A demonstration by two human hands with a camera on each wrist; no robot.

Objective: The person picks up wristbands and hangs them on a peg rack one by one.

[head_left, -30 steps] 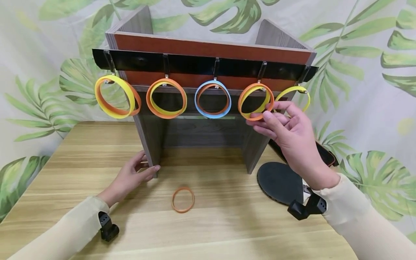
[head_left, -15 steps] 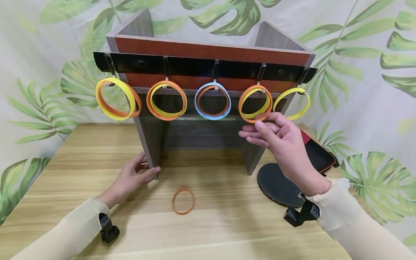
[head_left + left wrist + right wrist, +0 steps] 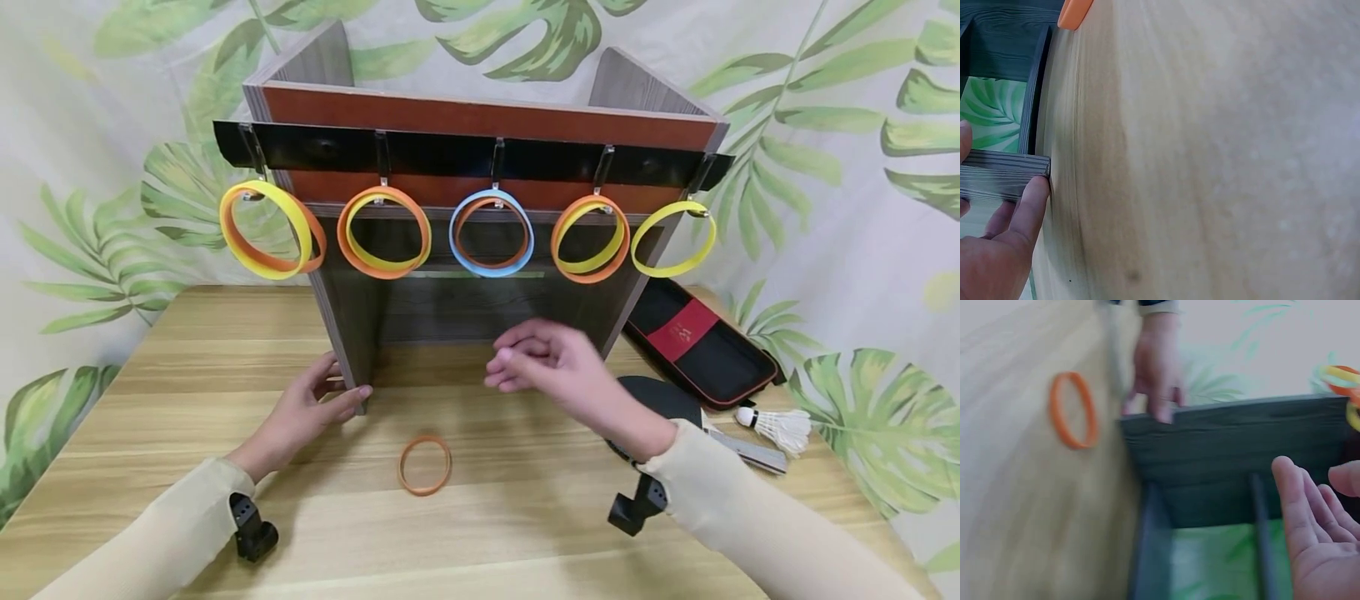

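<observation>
In the head view my left hand point(image 3: 300, 417) grips the lower front edge of the shelf's left side panel point(image 3: 347, 342). The left wrist view shows fingers on both sides of this panel. My right hand point(image 3: 558, 371), slightly blurred, hovers in front of the shelf's lower opening with fingers loosely bent and holds nothing. An orange ring point(image 3: 425, 492) lies flat on the table between the hands. Above, rings hang from hooks on a black strip point(image 3: 442, 158): yellow-orange pairs, a blue ring point(image 3: 491, 271) with an orange one, and a lone yellow ring point(image 3: 671, 272) at the far right.
To the right of the shelf lie a black case point(image 3: 720, 362) with a red band, a black paddle point(image 3: 656, 396) partly behind my right arm, and a shuttlecock point(image 3: 783, 427). A leaf-patterned cloth point(image 3: 825, 208) covers the background behind the wooden table point(image 3: 337, 542).
My right hand has let go of the orange-yellow rings on the fourth hook and moved down and left. Those rings stay hanging. My left hand keeps its grip on the panel.
</observation>
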